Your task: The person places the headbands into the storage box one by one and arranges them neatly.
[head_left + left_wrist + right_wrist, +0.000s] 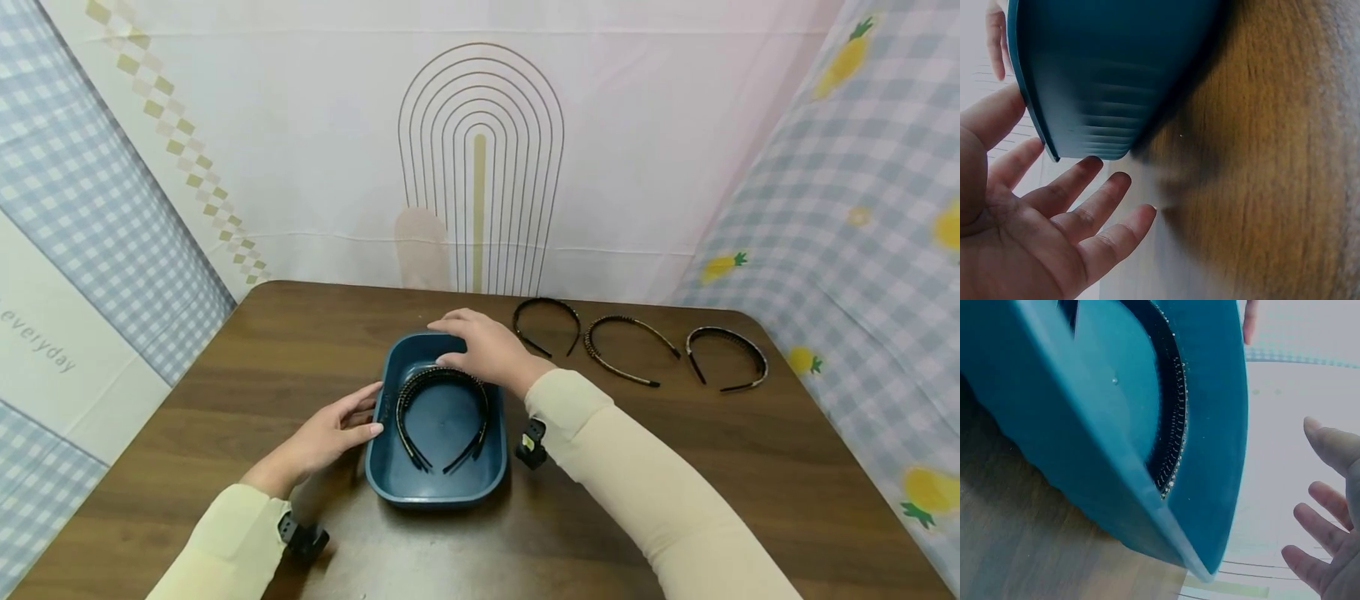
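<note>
A dark teal plastic bin (pixel 438 502) stands on the table, with black headbands (pixel 442 372) lying together inside, their ends toward me. In the right wrist view a headband (pixel 1177 419) shows a row of small shiny beads along its edge. My left hand (pixel 326 437) is at the bin's left side, thumb and fingertips right at the rim, fingers spread and nearly straight. Over the bin's far right corner hovers my right hand (pixel 491 350), its fingers relaxed and holding nothing. In the right wrist view this hand (pixel 1335 519) appears apart from the bin wall.
To the right of the bin, three headbands lie in a row near the table's back: a thin black one (pixel 546 300), a gold-toned one (pixel 633 320) and a dark one with a pale edge (pixel 761 358). Cloth hangings (pixel 322 150) enclose the brown wooden table (pixel 600 517).
</note>
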{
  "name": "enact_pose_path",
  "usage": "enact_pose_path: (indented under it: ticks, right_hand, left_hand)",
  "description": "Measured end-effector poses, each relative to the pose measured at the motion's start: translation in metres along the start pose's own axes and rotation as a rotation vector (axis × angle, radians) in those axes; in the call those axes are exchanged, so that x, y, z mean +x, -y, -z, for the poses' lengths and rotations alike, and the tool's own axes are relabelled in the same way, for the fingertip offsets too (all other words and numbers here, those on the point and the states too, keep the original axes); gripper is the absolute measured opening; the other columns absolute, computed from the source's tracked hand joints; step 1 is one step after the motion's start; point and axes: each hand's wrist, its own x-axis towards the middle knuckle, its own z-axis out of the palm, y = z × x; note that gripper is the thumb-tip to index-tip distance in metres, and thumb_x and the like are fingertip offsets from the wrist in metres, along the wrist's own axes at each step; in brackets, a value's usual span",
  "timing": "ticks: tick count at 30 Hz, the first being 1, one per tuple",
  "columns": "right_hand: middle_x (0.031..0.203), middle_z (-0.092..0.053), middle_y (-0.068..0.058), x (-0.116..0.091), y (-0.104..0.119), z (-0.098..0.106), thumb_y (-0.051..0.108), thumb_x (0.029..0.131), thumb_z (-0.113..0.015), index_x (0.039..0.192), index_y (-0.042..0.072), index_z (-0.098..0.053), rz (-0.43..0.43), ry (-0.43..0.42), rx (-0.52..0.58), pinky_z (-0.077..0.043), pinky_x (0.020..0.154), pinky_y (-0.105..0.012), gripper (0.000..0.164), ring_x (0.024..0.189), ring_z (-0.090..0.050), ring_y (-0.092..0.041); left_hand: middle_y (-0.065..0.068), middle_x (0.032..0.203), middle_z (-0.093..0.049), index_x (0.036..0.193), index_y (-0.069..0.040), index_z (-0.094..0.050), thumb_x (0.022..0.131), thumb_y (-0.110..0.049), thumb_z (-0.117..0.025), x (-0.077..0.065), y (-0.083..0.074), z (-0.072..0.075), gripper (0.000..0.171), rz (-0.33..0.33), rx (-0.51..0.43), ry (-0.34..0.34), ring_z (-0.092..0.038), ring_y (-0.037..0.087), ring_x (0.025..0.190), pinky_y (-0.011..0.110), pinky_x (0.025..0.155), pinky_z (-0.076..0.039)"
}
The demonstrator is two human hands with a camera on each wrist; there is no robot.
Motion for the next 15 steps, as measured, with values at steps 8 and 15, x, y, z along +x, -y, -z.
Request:
enact_pose_path:
  ticks: [8,15]
  right_hand:
    - [0.144,-0.046,-0.005,-0.012,-0.008,0.003,0.031,0.091,-0.068,0.141,0.021,-0.052,-0.009,-0.082,0.095,-0.042,0.104,-0.043,0.054,0.132,-0.044,-0.024]
    - [0.143,-0.047,-0.005,-0.019,-0.017,0.001,0.029,0.09,-0.069,0.139,0.019,-0.053,0.002,-0.147,0.119,-0.041,0.105,-0.044,0.053,0.132,-0.045,-0.024]
  left_hand:
    - [0.027,0.147,-0.038,0.152,-0.005,-0.027,0.098,-0.021,-0.057,0.0,0.003,-0.001,0.064,-0.024,-0.033,0.0,-0.042,0.043,0.132,0.053,0.103,-0.04]
    - [0.029,0.146,-0.038,0.152,-0.003,-0.025,0.098,-0.02,-0.057,0.0,0.004,-0.001,0.065,-0.053,-0.04,0.013,-0.043,0.044,0.131,0.052,0.102,-0.041]
